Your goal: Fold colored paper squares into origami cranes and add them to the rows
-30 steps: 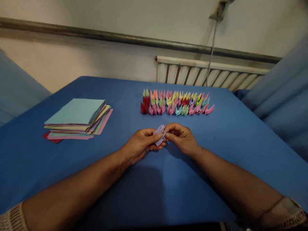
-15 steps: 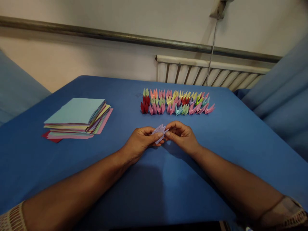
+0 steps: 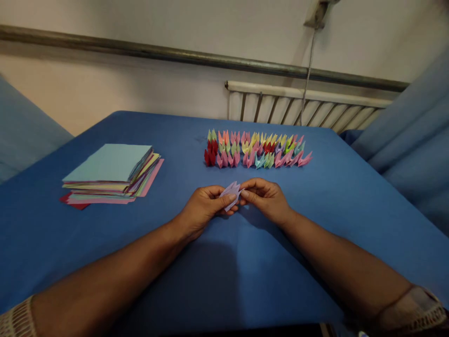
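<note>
Nearest, at the lower corners, pale openwork cuffs show on both sleeves [image 3: 17,319], the forearms bare beyond them. A dark strip lies along the bottom edge, too dim to make out. The forearms reach inward over a blue tablecloth [image 3: 196,290] and bring the hands close together near the middle.

The left hand [image 3: 202,208] is partly closed: its thumb lies flat on top of a small piece of folded purple paper [image 3: 229,191], with the fingers bent underneath, so the paper is clamped between them. The right hand [image 3: 268,201] is closed to a pinch, its thumb and forefinger meeting at a narrow point on the paper's right edge, the other fingers curled in toward the palm. The paper sits between the two hands, tilted, its pointed ends spread a little at the far side. Whether the hands rest on the cloth or are held just above it, I cannot tell.

Farther off to the left is an uneven stack of coloured paper [image 3: 109,161], light blue on top, with a red sheet [image 3: 75,205] poking out at the bottom. Beyond the hands, slightly right, folded paper figures [image 3: 257,150] stand close together in rows, in pink, red, yellow, green, blue and purple.

Behind the table are blue curtains [image 3: 410,140] at both sides, a pale radiator [image 3: 280,89], a long metal pipe [image 3: 175,54] and a cord [image 3: 310,58] hanging down the wall [image 3: 157,18].
</note>
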A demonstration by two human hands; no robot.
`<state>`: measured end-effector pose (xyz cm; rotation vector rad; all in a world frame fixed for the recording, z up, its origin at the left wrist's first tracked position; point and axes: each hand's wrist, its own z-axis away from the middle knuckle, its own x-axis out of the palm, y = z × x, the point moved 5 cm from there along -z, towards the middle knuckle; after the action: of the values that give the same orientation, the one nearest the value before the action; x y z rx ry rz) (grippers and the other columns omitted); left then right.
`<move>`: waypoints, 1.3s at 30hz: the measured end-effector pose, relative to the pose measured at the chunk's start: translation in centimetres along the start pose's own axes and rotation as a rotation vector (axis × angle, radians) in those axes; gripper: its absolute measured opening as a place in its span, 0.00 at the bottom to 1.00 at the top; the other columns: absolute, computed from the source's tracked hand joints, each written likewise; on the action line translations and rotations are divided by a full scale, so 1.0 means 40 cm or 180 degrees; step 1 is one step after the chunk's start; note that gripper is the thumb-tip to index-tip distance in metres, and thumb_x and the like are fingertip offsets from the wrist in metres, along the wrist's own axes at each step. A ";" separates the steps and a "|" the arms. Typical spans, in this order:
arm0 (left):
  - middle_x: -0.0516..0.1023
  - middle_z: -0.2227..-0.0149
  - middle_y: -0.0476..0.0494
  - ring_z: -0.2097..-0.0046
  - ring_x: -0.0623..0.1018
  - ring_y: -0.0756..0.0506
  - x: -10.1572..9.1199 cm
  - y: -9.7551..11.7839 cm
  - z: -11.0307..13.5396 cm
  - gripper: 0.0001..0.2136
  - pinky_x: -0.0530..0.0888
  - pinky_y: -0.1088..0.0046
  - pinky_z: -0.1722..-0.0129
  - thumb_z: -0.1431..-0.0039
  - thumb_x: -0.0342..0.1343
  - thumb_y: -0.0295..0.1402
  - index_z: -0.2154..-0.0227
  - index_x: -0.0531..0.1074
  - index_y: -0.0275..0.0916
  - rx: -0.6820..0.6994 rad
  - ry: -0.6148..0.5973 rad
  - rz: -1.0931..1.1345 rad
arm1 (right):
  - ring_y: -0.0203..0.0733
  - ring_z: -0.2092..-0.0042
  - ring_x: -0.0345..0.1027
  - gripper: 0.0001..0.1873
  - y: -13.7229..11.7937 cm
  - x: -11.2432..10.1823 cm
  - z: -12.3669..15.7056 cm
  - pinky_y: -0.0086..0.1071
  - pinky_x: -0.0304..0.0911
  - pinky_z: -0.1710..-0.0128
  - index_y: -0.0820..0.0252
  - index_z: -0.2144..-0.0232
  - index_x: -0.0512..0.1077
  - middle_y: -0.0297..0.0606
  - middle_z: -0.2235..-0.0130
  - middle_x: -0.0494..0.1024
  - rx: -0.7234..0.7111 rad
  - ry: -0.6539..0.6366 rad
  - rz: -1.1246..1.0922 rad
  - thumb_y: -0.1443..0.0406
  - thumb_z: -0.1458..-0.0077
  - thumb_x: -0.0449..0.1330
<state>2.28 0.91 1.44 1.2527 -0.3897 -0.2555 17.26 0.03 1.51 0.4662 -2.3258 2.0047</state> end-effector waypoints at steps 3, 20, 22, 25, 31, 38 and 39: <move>0.81 0.69 0.42 0.70 0.77 0.50 -0.001 -0.003 0.000 0.11 0.74 0.75 0.69 0.51 0.66 0.38 0.69 0.77 0.34 -0.0018 -0.0019 0.0006 | 0.34 0.73 0.72 0.12 0.001 -0.002 -0.002 0.33 0.71 0.68 0.57 0.69 0.75 0.30 0.75 0.77 0.0017 0.0049 0.0034 0.57 0.53 0.69; 0.75 0.77 0.50 0.76 0.71 0.53 -0.007 0.034 0.001 0.09 0.68 0.78 0.76 0.52 0.64 0.36 0.73 0.75 0.36 0.0519 0.0236 -0.0900 | 0.31 0.78 0.68 0.14 0.026 0.012 0.001 0.28 0.66 0.75 0.60 0.74 0.73 0.30 0.78 0.75 0.0442 0.0114 -0.0069 0.56 0.53 0.68; 0.74 0.78 0.51 0.77 0.70 0.53 -0.007 0.039 0.003 0.08 0.67 0.79 0.77 0.51 0.62 0.36 0.73 0.76 0.36 0.0608 0.0313 -0.1119 | 0.31 0.77 0.68 0.14 0.031 0.013 0.004 0.28 0.67 0.75 0.60 0.75 0.74 0.30 0.78 0.75 0.0521 0.0141 -0.0181 0.56 0.54 0.68; 0.73 0.79 0.51 0.77 0.70 0.53 -0.009 0.045 0.005 0.07 0.65 0.79 0.77 0.49 0.61 0.36 0.73 0.76 0.36 0.0747 0.0431 -0.1428 | 0.33 0.76 0.70 0.13 0.034 0.016 0.007 0.28 0.68 0.74 0.60 0.74 0.75 0.31 0.76 0.77 0.0563 0.0151 -0.0330 0.56 0.55 0.69; 0.73 0.78 0.52 0.76 0.69 0.53 -0.010 0.052 0.009 0.08 0.64 0.79 0.77 0.48 0.59 0.36 0.74 0.77 0.37 0.1037 0.0574 -0.1839 | 0.33 0.76 0.70 0.14 0.032 0.017 0.007 0.29 0.67 0.74 0.60 0.74 0.75 0.32 0.77 0.77 0.0470 0.0303 -0.0170 0.56 0.57 0.70; 0.75 0.78 0.50 0.75 0.72 0.51 -0.004 0.043 0.008 0.10 0.66 0.77 0.75 0.48 0.60 0.40 0.73 0.77 0.37 0.0896 0.0441 -0.1609 | 0.33 0.77 0.67 0.13 0.020 0.011 0.009 0.30 0.64 0.74 0.60 0.74 0.75 0.32 0.79 0.75 0.0312 0.0396 0.0017 0.55 0.53 0.68; 0.75 0.78 0.50 0.75 0.72 0.51 -0.004 0.040 0.007 0.10 0.67 0.77 0.74 0.48 0.60 0.40 0.72 0.77 0.36 0.0851 0.0420 -0.1541 | 0.33 0.76 0.67 0.13 0.018 0.010 0.010 0.30 0.64 0.73 0.59 0.74 0.75 0.32 0.79 0.75 0.0283 0.0393 0.0009 0.56 0.53 0.68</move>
<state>1.96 1.21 3.00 1.6105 0.0018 -0.5420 16.76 -0.34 0.83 0.3325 -2.1750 2.0813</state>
